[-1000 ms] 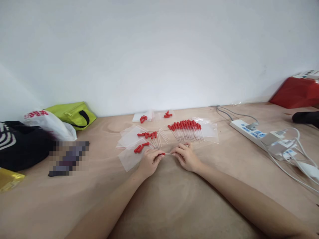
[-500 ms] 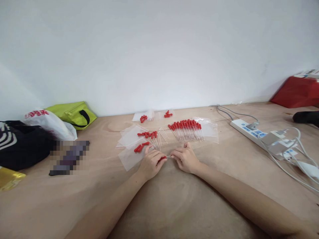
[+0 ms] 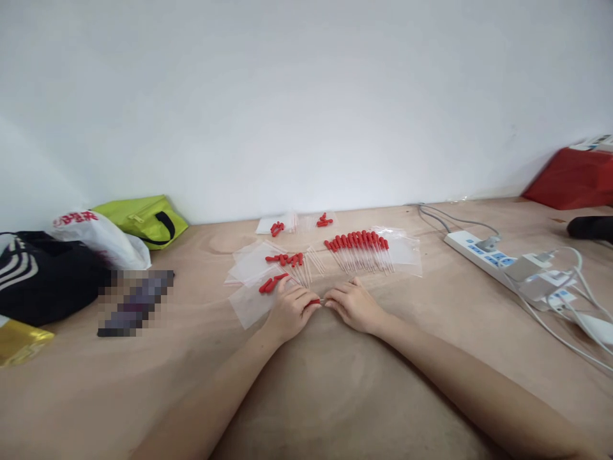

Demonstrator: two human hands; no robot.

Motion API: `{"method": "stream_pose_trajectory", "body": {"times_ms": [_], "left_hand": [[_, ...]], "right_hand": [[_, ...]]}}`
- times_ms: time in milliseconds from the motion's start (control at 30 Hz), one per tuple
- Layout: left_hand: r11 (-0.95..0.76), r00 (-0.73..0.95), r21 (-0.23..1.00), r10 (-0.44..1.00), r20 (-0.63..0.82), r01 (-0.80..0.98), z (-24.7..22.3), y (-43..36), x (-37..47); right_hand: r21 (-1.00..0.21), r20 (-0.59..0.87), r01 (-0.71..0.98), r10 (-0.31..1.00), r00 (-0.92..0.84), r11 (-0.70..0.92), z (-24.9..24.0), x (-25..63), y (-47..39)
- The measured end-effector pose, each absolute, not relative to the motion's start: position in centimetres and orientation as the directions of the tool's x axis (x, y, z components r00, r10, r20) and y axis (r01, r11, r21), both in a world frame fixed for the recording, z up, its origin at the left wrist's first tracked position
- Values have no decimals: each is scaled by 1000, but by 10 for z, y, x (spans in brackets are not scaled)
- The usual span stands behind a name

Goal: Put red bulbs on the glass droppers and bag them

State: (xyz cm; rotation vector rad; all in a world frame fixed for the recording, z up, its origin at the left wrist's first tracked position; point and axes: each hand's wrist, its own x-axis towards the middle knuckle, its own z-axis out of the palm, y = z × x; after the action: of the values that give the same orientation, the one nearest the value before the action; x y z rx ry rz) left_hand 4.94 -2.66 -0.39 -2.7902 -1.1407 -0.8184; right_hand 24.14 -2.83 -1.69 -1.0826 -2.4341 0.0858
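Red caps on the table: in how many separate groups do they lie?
5: rear-left pile, rear-right pile, middle pile, front pile beside the left hand, and the fanned row at right. More may be hidden.

From here I get a passage between red-topped tubes [image 3: 360, 241] and power strip [image 3: 498, 260], white cables [image 3: 554, 338] blocking farther right

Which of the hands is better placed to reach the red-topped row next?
Probably the right hand: it lies nearer the row of red-topped tubes. The left hand, pinching a red cap, sits closer to the loose red caps.
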Motion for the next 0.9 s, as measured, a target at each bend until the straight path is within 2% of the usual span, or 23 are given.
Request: {"method": "stream_pose_trajectory", "body": {"times_ms": [100, 167, 233, 300, 367, 467, 567, 667, 767, 900], "left_hand": [[-702, 527, 198, 663, 532, 684, -7, -22, 43], [-650, 440, 221, 688, 576, 727, -9, -20, 39], [-613, 389, 253, 715, 581, 748, -10, -21, 38], [-648, 448, 281, 720, 530, 708, -10, -22, 40], [-712, 551, 307, 691, 468, 632, -9, -23, 42], [-747, 612, 344, 664, 428, 570, -7, -25, 44], [-741, 611, 368, 672, 418, 562, -7, -24, 44], [-739, 617, 372, 674, 406, 562, -8, -23, 43], [-744, 622, 368, 669, 408, 558, -8, -23, 43], [-748, 618, 356, 663, 422, 560, -8, -24, 44]], "right_hand": [[-134, 434, 731, 702, -564, 669, -13, 249, -26], [-143, 482, 782, 733, -480, 607, -11, 257, -20], [-238, 538, 856, 796, -278, 460, -11, 269, -10], [-378, 549, 896, 836, 15, 233, -13, 284, 3], [-486, 498, 874, 825, 268, 10, -15, 300, 18], [-529, 383, 819, 800, 462, -220, -20, 320, 33], [-509, 293, 802, 813, 502, -312, -25, 329, 39], [-498, 263, 808, 833, 486, -314, -28, 331, 38], [-495, 278, 813, 831, 481, -305, -28, 331, 37], [-472, 375, 849, 817, 438, -238, -26, 323, 35]]}}
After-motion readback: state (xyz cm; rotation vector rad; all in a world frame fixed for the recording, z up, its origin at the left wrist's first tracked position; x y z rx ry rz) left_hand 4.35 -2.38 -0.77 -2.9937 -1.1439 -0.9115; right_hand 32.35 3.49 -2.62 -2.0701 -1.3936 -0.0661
